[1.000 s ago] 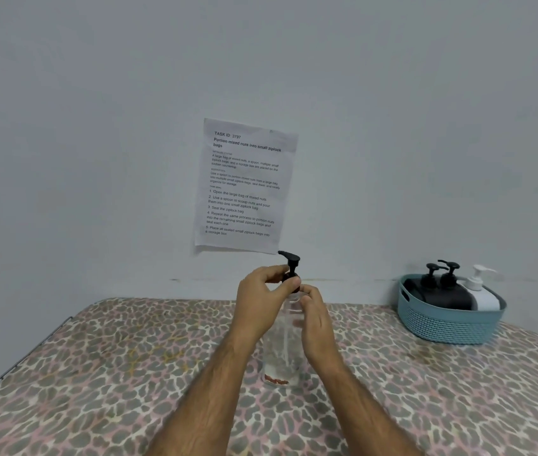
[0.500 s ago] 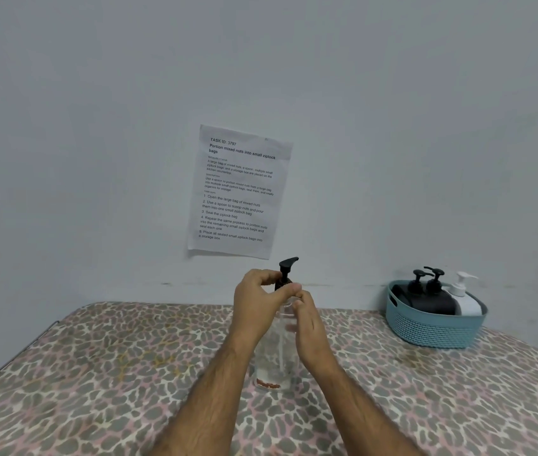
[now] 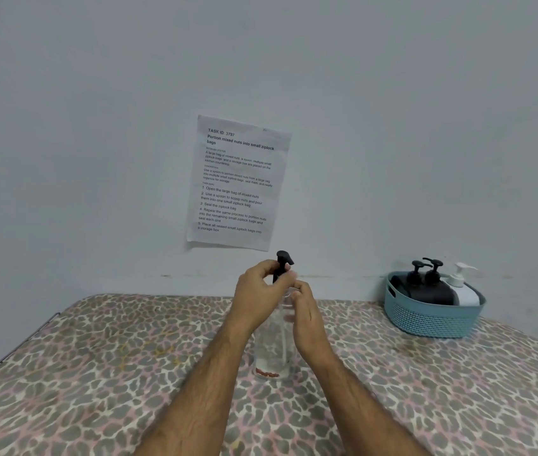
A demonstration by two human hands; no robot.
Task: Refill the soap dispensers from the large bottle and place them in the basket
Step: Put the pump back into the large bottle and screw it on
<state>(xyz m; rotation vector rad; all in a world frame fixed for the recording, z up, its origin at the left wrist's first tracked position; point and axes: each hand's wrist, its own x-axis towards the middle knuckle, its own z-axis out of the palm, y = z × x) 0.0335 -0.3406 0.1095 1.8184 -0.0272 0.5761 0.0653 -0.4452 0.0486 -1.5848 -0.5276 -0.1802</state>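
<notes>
A table covered with a leopard-print cloth in grey, pink and cream [image 3: 96, 373] fills the lower part of the view and runs back to a plain pale grey wall [image 3: 96, 126].

Two bare forearms reach in from the near edge toward the middle of the table. There a clear plastic soap dispenser bottle [image 3: 272, 353] stands upright on the cloth, with a reddish band at its base. The left hand [image 3: 256, 299] is curled over the top of the bottle, its fingertips pinching the neck of the black pump head [image 3: 283, 262], whose spout rises above the knuckles. The right hand [image 3: 307, 315] lies against the right side of the bottle near its shoulder, fingers bent in toward the collar; how firmly it holds the bottle I cannot tell, as the fingertips are blurred.

Farther back, near the table's far right corner, sits a teal perforated plastic basket [image 3: 432, 319]. Two black pump dispensers [image 3: 425, 289] lean inside it side by side, and a white pump dispenser [image 3: 465, 287] rests just beside them at the right end.

On the wall behind the hands hangs a printed white paper sheet [image 3: 238, 182], slightly tilted, headed "Portion mixed nuts into small ziplock bags".
</notes>
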